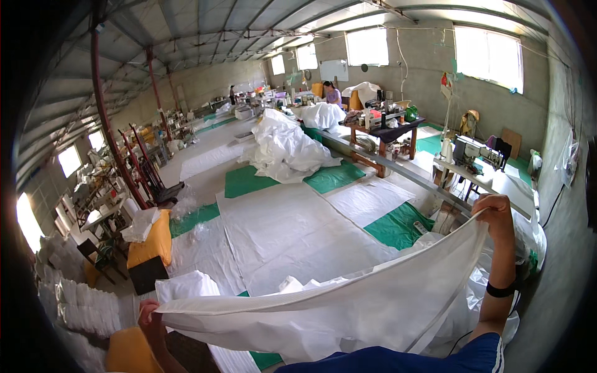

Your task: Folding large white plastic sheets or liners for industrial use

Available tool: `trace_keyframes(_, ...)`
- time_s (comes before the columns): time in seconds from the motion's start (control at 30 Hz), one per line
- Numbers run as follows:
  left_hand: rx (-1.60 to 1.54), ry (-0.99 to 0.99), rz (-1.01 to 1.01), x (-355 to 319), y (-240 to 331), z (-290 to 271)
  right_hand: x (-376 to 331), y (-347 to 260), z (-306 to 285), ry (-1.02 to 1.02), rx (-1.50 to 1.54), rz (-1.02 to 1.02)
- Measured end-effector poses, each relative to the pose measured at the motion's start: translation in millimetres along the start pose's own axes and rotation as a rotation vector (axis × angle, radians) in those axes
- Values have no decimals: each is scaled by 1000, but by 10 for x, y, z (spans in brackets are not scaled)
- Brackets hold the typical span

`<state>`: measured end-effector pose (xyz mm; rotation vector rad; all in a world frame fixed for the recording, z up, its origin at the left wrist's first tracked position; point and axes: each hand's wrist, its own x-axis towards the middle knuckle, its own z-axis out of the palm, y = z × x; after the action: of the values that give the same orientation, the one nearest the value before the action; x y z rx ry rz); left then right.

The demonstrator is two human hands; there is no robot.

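A large sheet of white fabric (323, 317) is stretched between my two hands, its top edge sagging in a shallow curve. My left hand (149, 314), low at the left, is closed on one corner of it. Raised higher at the right, my right hand (493, 210) grips the opposite corner with bent fingers. The sheet hangs down in front of my body and hides part of what lies behind it. Just beyond its edge, more crumpled white material shows, along with a folded white stack (186, 286) near my left hand.
White sheets (298, 224) and green sheets (398, 227) cover the floor ahead. A big white fabric heap (286, 149) lies beyond. Sewing machines on tables (476, 152) stand at the right, near a long metal rail (398, 171). Yellow bundles (149, 242) and a hand truck (146, 165) are left. People sit or stand far back.
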<state>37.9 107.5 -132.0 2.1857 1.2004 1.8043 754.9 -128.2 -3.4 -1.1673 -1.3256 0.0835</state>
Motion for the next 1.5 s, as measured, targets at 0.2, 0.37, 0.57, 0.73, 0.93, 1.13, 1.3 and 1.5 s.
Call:
trace_keyframes(0.2, -745, -40, -9, 379, 384, -28, -21, 182, -397, -13, 395, -79)
trace_keyframes(0.37, -34, -450, -431, 905, -486, 722, 624, 1122, 362, -255, -404, 249)
trace_keyframes(0.57, -100, 174, -203, 1883, 250, 1166, 1035, 1335, 1274, 199, -365, 90)
trace_keyframes(0.73, -94, -202, -195, 714, 1155, 2065, -161, 705, 2515, -438, 281, 628)
trace_keyframes(0.93, -27, -383, 91, -240, 1814, 2624, -830, 450, 3253, -563, 771, 882)
trace_keyframes(1.13, -92, -507, 15, -683, 1656, 2626, -1267, 629, 3285, -576, 850, 1128)
trace_keyframes(1.3, -27, -828, 206, -886, 1879, 2494, -1545, 863, 3117, -475, 1081, 1308)
trace_keyframes(1.5, -77, -982, 189, -1396, 1499, 2513, -1802, 1279, 2987, -743, 702, 1278)
